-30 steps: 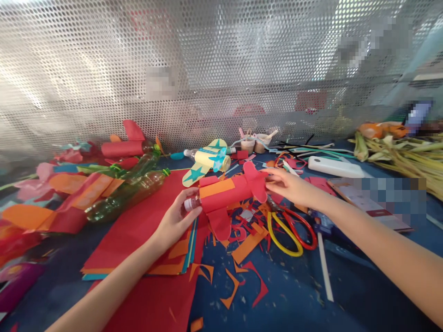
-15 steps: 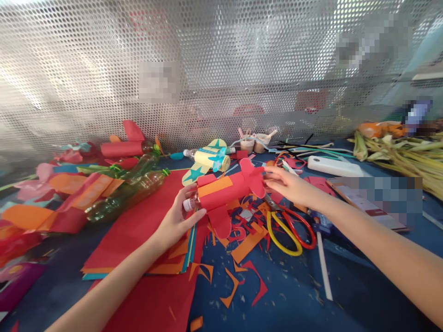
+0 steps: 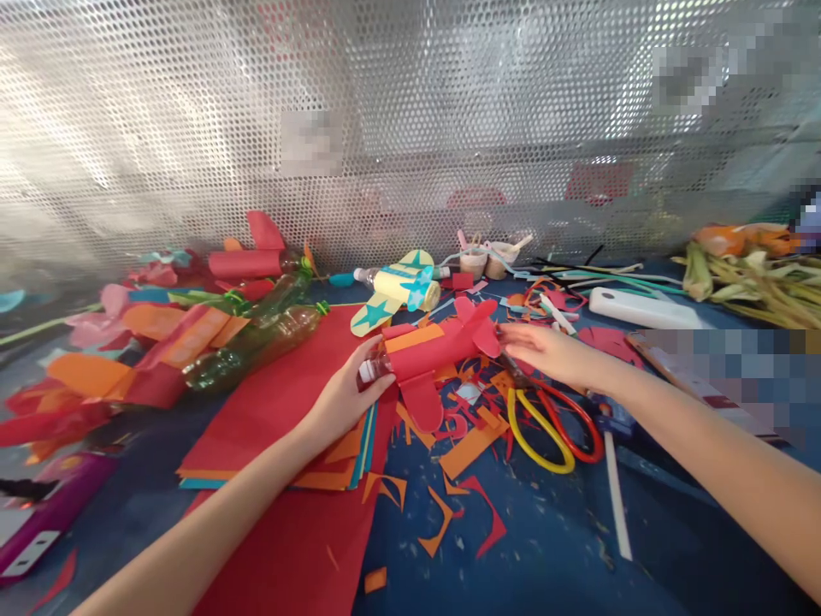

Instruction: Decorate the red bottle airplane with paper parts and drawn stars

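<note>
A toy airplane [image 3: 423,349], made of a plastic bottle wrapped in red paper with an orange strip on top, lies between my two hands. My left hand [image 3: 363,385] is closed around the bottle's neck, by its white cap. At the other end, the bent fingers of my right hand [image 3: 529,346] hold the tail beside the red fins; some fingertips are hidden behind it. Under my right wrist lie scissors [image 3: 545,436] with one yellow and one red handle loop. Orange and red paper scraps [image 3: 471,445] are strewn below the airplane.
Stacked colored paper [image 3: 269,419] lies under my left forearm. Farther left are green bottles [image 3: 256,346] and paper-covered pieces. A yellow bottle airplane [image 3: 394,293] with blue stars stands behind, near small cups [image 3: 473,261]. A glue gun [image 3: 612,419] is by my right forearm; perforated metal [image 3: 410,111] rises behind.
The view has shifted, so most things appear farther right. Both hands keep their places at the neck and tail, and the red airplane has tilted slightly.
</note>
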A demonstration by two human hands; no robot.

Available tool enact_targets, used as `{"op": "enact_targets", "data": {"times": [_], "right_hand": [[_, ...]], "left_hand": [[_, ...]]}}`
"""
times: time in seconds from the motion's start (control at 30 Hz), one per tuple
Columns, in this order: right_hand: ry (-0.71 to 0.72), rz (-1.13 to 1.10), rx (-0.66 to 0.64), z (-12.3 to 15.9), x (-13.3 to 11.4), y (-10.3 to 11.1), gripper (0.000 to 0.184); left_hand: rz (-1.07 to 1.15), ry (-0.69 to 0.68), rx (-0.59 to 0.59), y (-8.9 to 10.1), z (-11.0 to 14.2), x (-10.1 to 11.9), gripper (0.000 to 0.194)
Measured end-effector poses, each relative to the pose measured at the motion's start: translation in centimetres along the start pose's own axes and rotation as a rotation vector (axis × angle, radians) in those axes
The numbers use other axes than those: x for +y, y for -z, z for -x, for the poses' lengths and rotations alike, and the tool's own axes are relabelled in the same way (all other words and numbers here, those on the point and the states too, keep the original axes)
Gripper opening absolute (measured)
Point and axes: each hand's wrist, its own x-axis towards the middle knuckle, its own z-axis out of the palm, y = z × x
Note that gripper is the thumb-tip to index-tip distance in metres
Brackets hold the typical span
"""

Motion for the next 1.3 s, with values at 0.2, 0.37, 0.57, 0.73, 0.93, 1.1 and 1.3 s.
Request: {"op": "enact_targets", "data": {"times": [0.2, 0.37, 0.57, 0.73, 0.93, 1.1, 1.3], "right_hand": [[-0.036, 0.182, 0.082, 1.3, -2.5, 2.1, 0.024], [0.183, 0.287, -0.139, 3.3, -5.6, -0.3, 0.027], [0.459, 0.474, -0.313, 4.9, -5.9, -4.7, 0.035], [0.545, 0.528, -0.276, 5.1, -5.4, -5.3, 0.032], [0.473, 0.567, -0.204, 4.7, -6.6, -3.7, 0.025], [0.442, 0.640, -0.133, 4.6, -6.3, -3.0, 0.026], [0.469, 0.649, -0.101, 4.7, -6.0, -2.9, 0.025]], "left_hand": [[0.019, -0.028, 0.029, -0.2, -0.2, -0.4, 0.059], [0.019, -0.061, 0.046, -0.2, -0.2, -0.5, 0.055], [-0.012, -0.096, 0.072, 0.1, -0.1, -0.7, 0.050], [0.007, -0.119, 0.104, 0.3, -0.1, -1.4, 0.050], [0.044, -0.106, 0.127, 0.1, -0.1, -1.2, 0.040], [0.047, -0.088, 0.097, 0.3, 0.1, -0.5, 0.040], [0.026, -0.054, 0.072, 0.5, -0.1, -0.9, 0.032]]}}
